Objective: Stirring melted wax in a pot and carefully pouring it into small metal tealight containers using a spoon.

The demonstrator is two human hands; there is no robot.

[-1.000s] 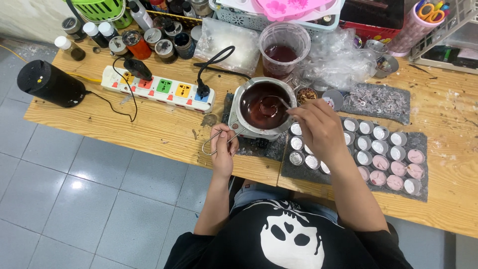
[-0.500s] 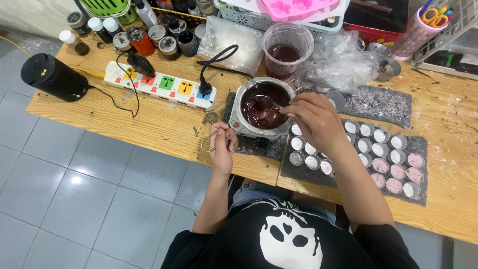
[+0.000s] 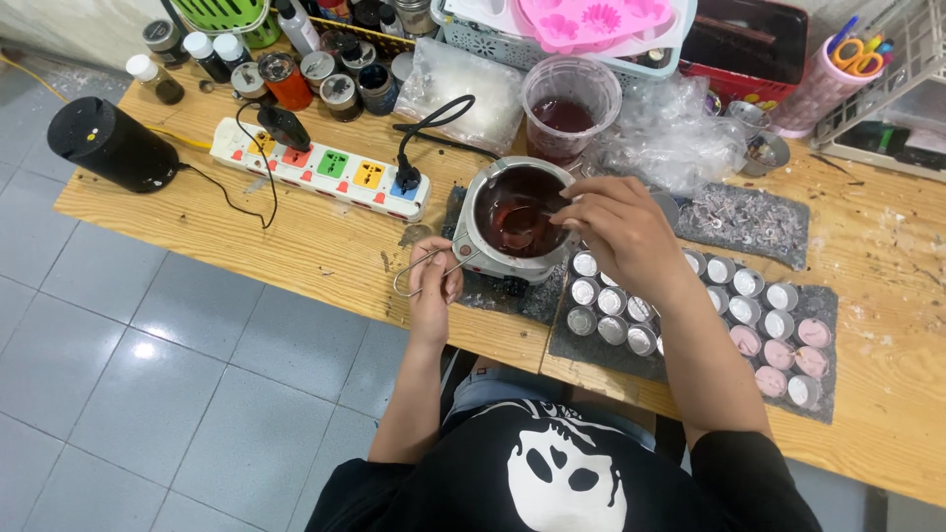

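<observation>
A small round metal melting pot (image 3: 483, 241) holds dark red liquid on the wooden table (image 3: 325, 246). My right hand (image 3: 621, 236) holds a spoon (image 3: 522, 219) whose bowl dips into the liquid. My left hand (image 3: 434, 286) grips the pot's wire handle (image 3: 419, 271) at its left side. Right of the pot, rows of small round metal cups (image 3: 611, 300) stand on a dark grey mat (image 3: 581, 340); some hold pale pink filling (image 3: 788, 350), others look unfilled.
A white power strip (image 3: 325, 167) with a black plug, a black cylinder (image 3: 108, 143), several small bottles and jars (image 3: 286, 74), a clear cup of red liquid (image 3: 570, 108), crumpled plastic (image 3: 670, 138) and a pink mould (image 3: 591, 20) line the back. Tiled floor (image 3: 148, 394) lies on the left.
My right hand has moved from over the cups back to the pot, and the spoon now sits in the red liquid. My left hand has stayed on the wire handle.
</observation>
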